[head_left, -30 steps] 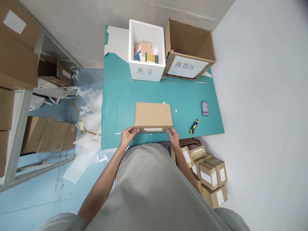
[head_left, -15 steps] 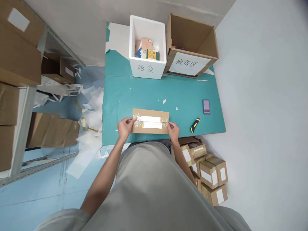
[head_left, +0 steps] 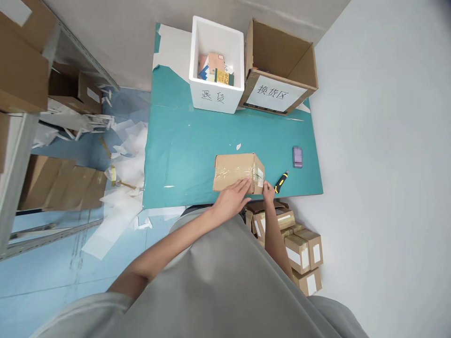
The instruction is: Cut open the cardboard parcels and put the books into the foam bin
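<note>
A taped brown cardboard box (head_left: 230, 166) lies near the front edge of the teal-covered table (head_left: 183, 136), its end with a white label (head_left: 260, 176) facing right. My left hand (head_left: 232, 198) reaches across and rests on the box's near right part, fingers stretched out over the tape. At the labelled end, my right hand (head_left: 268, 191) is closed, its fingertips pinching at the box's right edge; whether they grip cardboard, label or tape is too small to tell. Just right of that hand lies a black-and-yellow utility knife (head_left: 281, 182).
A purple-grey phone-like object (head_left: 298, 157) is at the table's right. Behind stand a white foam bin (head_left: 213, 98) holding books and an open cardboard box (head_left: 282, 91) with a written sign. Boxes (head_left: 299, 249) are stacked below right; a shelf (head_left: 21, 164) and scattered paper (head_left: 123, 197) are left.
The box has turned and shifted right, so its labelled side now faces right. My left hand has moved from its left end onto its top; my right hand has moved to the right.
</note>
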Motion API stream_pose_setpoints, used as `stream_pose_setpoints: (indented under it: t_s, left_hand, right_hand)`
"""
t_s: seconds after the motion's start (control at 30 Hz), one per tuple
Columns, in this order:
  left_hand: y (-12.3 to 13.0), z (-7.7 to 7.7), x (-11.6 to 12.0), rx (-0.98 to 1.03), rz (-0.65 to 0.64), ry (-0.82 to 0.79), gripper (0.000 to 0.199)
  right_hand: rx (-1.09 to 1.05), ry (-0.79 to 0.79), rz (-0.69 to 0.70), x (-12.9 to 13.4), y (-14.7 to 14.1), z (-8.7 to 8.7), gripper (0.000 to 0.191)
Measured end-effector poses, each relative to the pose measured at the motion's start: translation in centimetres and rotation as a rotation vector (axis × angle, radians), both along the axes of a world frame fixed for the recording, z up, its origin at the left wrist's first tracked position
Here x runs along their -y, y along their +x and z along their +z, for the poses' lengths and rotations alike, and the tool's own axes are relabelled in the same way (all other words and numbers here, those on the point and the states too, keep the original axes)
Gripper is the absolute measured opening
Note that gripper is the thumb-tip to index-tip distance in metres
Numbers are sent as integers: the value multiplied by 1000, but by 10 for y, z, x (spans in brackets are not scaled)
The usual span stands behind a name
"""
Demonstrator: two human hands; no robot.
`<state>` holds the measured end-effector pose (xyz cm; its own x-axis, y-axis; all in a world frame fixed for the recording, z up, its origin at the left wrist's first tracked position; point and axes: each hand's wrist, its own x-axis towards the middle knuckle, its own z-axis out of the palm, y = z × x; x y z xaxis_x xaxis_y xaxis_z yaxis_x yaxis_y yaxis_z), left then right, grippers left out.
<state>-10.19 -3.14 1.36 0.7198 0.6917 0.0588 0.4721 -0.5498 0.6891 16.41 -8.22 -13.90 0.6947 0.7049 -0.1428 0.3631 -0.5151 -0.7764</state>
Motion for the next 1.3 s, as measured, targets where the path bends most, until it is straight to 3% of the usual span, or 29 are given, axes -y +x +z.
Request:
stream_pose_setpoints:
  t_s: [0.1, 0.23, 0.47, 0.63, 0.83, 1.03, 1.17, 1.3]
  left_hand:
    - [15, 0, 8, -101, -54, 104, 66]
    - [8, -2, 6, -119, -15, 133, 59]
    - [-19, 17, -16, -247, 221, -25, 40]
    - [-37, 17, -36, -432, 368, -67, 47]
    - [-61, -8, -58, -591, 563, -123, 73]
    - [-83, -51, -70, -646, 647, -166, 96]
    - [-107, -75, -70, -628, 685, -219, 91]
    - [-140, -89, -67, -538, 727, -258, 75]
  right_hand:
    - [16, -8, 18, 1, 1, -4, 74]
    - [42, 3, 13, 0, -5, -9, 77]
    - [75, 14, -7, -1, -30, -7, 69]
    - [81, 5, 10, -2, -54, 5, 64]
    - [137, -14, 107, -11, -85, 22, 58]
    - [264, -62, 235, -23, -113, 34, 51]
    - [306, -43, 310, -29, -128, 43, 48]
    - [366, -8, 412, -38, -142, 67, 47]
